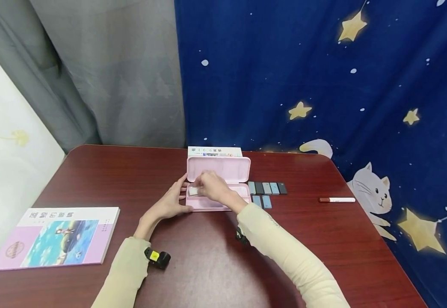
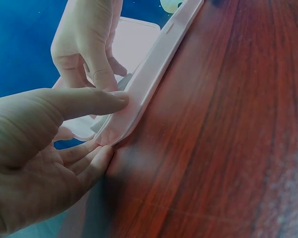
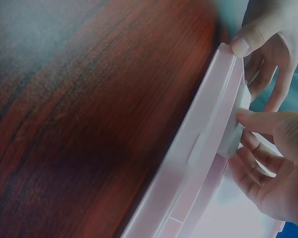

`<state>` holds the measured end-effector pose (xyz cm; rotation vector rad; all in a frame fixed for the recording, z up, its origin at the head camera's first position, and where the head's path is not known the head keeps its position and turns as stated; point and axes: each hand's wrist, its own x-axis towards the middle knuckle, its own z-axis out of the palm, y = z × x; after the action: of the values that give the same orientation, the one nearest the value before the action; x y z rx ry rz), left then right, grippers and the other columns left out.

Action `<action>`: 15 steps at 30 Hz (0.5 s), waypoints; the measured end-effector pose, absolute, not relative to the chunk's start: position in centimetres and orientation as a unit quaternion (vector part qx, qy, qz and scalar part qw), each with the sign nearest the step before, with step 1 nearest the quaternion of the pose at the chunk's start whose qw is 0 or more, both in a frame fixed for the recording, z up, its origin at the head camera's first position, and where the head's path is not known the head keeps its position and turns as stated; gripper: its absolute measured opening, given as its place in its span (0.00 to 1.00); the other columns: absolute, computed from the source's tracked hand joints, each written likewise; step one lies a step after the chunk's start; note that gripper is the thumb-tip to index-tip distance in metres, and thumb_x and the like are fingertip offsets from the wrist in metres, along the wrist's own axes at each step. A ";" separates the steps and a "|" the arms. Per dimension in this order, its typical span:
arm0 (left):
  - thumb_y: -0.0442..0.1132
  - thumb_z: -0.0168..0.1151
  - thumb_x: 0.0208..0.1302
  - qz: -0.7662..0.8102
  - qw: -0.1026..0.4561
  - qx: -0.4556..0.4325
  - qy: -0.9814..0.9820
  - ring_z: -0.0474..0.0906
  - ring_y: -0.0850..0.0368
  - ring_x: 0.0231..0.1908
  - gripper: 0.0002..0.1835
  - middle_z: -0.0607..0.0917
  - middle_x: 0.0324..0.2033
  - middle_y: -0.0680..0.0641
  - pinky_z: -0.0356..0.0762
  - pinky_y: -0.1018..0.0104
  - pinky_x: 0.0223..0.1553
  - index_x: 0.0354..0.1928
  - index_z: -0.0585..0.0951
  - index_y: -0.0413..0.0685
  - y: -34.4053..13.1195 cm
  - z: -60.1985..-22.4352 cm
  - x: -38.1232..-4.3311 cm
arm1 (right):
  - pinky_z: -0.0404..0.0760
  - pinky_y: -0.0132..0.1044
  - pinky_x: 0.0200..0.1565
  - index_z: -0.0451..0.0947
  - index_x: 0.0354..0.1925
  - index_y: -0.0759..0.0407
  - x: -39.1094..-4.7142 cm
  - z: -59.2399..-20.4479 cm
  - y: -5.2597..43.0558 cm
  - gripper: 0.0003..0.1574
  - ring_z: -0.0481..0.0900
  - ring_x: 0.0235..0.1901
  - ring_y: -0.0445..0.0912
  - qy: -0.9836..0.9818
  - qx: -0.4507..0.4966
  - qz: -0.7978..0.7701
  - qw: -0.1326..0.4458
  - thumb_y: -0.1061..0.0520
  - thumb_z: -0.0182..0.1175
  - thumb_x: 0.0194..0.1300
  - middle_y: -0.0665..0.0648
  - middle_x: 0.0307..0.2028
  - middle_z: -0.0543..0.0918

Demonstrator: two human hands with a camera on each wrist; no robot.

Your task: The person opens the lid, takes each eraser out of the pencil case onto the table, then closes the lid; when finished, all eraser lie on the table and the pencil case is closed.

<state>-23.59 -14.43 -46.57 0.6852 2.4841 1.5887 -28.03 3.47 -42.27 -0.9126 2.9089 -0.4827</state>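
A pink pencil case [image 1: 215,209] lies with its lid [image 1: 218,169] raised at the back. My left hand [image 1: 168,204] holds its left end, the thumb on the front wall and the fingers at the end, as the left wrist view shows. My right hand [image 1: 213,186] reaches into the left part of the case. There its thumb and fingers pinch a small pale grey block [image 3: 232,135] against the inside of the front wall. A whitish part of the block's surface [image 1: 193,191] shows beside the fingers in the head view.
Several small blue, grey and dark blocks [image 1: 267,188] lie in two rows right of the case. A white-and-brown marker [image 1: 336,199] is farther right. On the left lies a purple-and-white book [image 1: 59,237]. Behind the lid stands a white printed item [image 1: 214,151]. Curtains hang behind the table.
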 end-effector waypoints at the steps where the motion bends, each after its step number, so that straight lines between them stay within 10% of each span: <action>1: 0.23 0.73 0.46 0.523 0.056 0.227 0.819 0.64 0.33 0.59 0.58 0.63 0.59 0.27 0.71 0.46 0.58 0.73 0.43 0.31 -14.4 -46.6 -23.6 | 0.78 0.36 0.43 0.87 0.41 0.53 -28.0 -42.2 3.5 0.13 0.76 0.43 0.47 0.943 -0.294 -0.154 0.027 0.63 0.69 0.55 0.51 0.37 0.81; 15: 0.21 0.72 0.46 0.521 0.053 0.227 0.821 0.63 0.30 0.59 0.57 0.61 0.59 0.24 0.69 0.41 0.58 0.72 0.42 0.28 -14.1 -45.6 -22.9 | 0.79 0.37 0.35 0.82 0.35 0.50 -27.4 -41.9 3.9 0.07 0.79 0.36 0.40 0.945 -0.275 -0.176 0.035 0.60 0.68 0.58 0.46 0.33 0.83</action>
<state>-22.86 -14.13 -45.58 0.6890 2.4956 1.5844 -27.42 3.90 -41.93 -0.8447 2.9033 -0.5403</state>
